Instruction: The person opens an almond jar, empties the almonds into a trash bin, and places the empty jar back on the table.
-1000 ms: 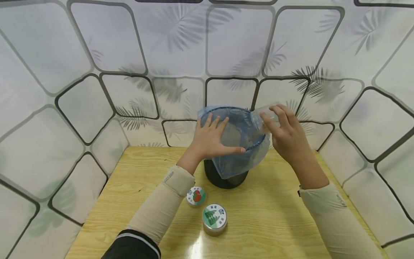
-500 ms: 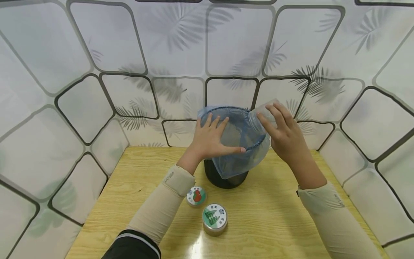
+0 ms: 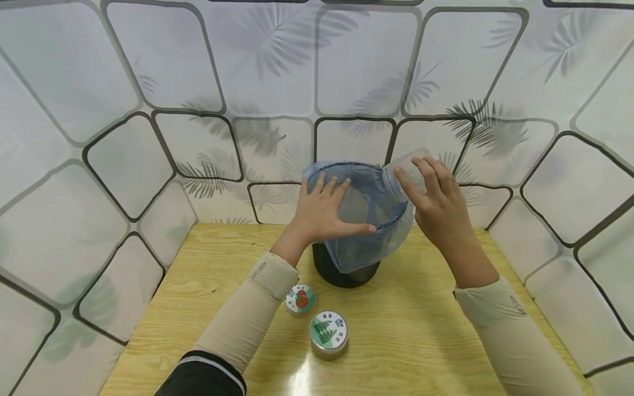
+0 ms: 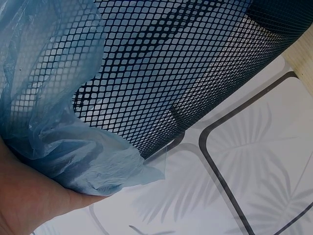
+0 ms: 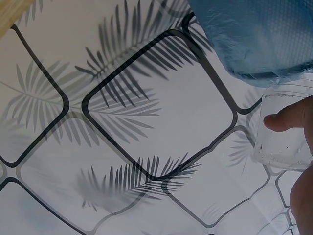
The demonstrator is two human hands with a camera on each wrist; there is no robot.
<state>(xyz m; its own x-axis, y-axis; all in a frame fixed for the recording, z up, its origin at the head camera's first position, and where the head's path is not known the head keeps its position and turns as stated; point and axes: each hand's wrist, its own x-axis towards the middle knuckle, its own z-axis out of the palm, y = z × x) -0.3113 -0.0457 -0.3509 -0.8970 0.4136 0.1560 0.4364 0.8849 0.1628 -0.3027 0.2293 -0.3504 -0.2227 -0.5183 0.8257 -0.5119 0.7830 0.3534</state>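
Head view: on the wood-grained table [image 3: 421,341] sits a black mesh bin [image 3: 344,279], probably stiff yet light enough to tip, so best steadied at its rim. Over that rim hangs a blue liner [image 3: 364,251], thin and crinkled, likely slippery and easily torn. Across the liner's left side reaches the left hand [image 3: 321,214], touching it with fingers straight and splayed apart, clamped on nothing. The right hand [image 3: 442,212], at the opening's right edge, wraps thumb and fingers round a clear jar [image 5: 279,146], tilted with its mouth toward the opening. By its look smooth, rigid and light, the jar is best held round its side, behind the threaded neck; whether it touches the rim I cannot tell.
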